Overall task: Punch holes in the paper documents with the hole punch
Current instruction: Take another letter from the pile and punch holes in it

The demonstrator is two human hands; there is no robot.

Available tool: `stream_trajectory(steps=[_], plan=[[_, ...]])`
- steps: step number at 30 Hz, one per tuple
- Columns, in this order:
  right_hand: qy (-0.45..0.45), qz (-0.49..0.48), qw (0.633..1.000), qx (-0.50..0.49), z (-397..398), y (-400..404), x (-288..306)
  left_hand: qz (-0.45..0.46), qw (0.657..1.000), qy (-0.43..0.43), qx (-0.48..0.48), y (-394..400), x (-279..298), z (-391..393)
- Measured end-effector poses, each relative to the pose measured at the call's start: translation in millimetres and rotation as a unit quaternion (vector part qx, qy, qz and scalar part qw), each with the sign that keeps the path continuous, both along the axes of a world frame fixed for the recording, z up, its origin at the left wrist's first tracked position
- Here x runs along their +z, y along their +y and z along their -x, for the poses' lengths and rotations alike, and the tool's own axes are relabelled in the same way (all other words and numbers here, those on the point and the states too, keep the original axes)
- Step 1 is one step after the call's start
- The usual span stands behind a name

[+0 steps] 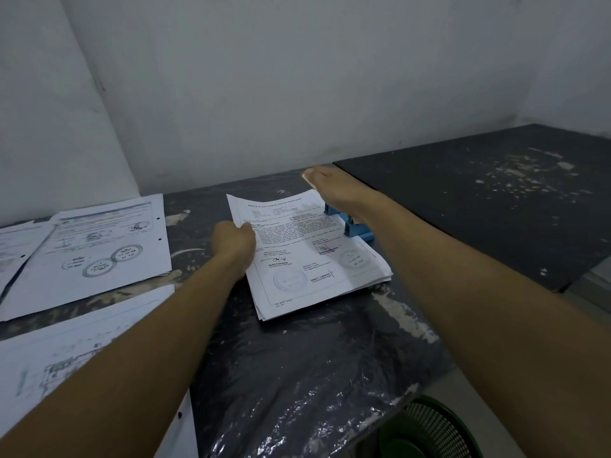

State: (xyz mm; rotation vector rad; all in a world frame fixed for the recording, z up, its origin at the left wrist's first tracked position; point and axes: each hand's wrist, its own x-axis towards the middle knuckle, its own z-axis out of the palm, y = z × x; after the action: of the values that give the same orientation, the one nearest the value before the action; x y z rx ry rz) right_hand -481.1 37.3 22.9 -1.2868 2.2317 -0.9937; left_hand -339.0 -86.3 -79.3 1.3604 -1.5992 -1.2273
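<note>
— Across the whole lower view, what is biggest?

— One dark table point(330, 375) under crinkled clear plastic film, with a second, matte black tabletop point(479, 200) butting against it at two o'clock. Two pale walls meet in the corner at eleven o'clock.

— How many lots of paper?

— Four that I can count. One stapled-looking stack of documents point(307, 256) lies at the centre, its right edge pushed into the hole punch. At nine o'clock lies a punched sheet point(99, 246) with round diagrams and two holes along its right edge; further left, at the frame edge, another sheet point(16, 246) partly under it. At seven o'clock a large drawing sheet point(66, 355) runs beneath the left forearm.

— Any writing?

— The top page of the stack carries a bold heading that begins "BERITA ACARA"; the rest is too blurred. Lower down are signatures, two round stamps, and the words "Technical Manager". Nothing on the other sheets can be read.

— And the punch?

— One blue hole punch point(350, 228) at one o'clock from the stack, touching its right edge, mostly hidden by the right wrist.

— The hands?

— Two, well apart. The left hand point(233, 241) has fingers curled onto the stack's left edge, gripping it. The right hand point(334, 188) lies flat with fingers straight, its heel pressing on the punch lever.

— Anything smaller?

— One green mesh basket point(426, 431) at five o'clock, below the table edge.
</note>
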Motion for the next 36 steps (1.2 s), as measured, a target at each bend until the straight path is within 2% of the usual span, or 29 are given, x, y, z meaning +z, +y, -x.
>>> stream_trajectory(steps=[14, 22, 34, 36], plan=[[0.051, -0.003, 0.998, 0.024, -2, -4, -10, 0.056, 0.998, -0.033, -0.01, 1, -3, -5], [0.22, -0.053, 0.974, 0.001, -10, -19, -33, 0.071, 0.997, -0.036, -0.012, 4, -2, -4], [0.299, -0.038, 0.953, 0.032, -11, -16, -41, 0.091, 0.995, -0.043, -0.006, -1, -9, -1], [0.358, -0.072, 0.931, 0.027, -12, -21, -57, 0.091, 0.995, -0.041, -0.003, -2, -9, -1]])
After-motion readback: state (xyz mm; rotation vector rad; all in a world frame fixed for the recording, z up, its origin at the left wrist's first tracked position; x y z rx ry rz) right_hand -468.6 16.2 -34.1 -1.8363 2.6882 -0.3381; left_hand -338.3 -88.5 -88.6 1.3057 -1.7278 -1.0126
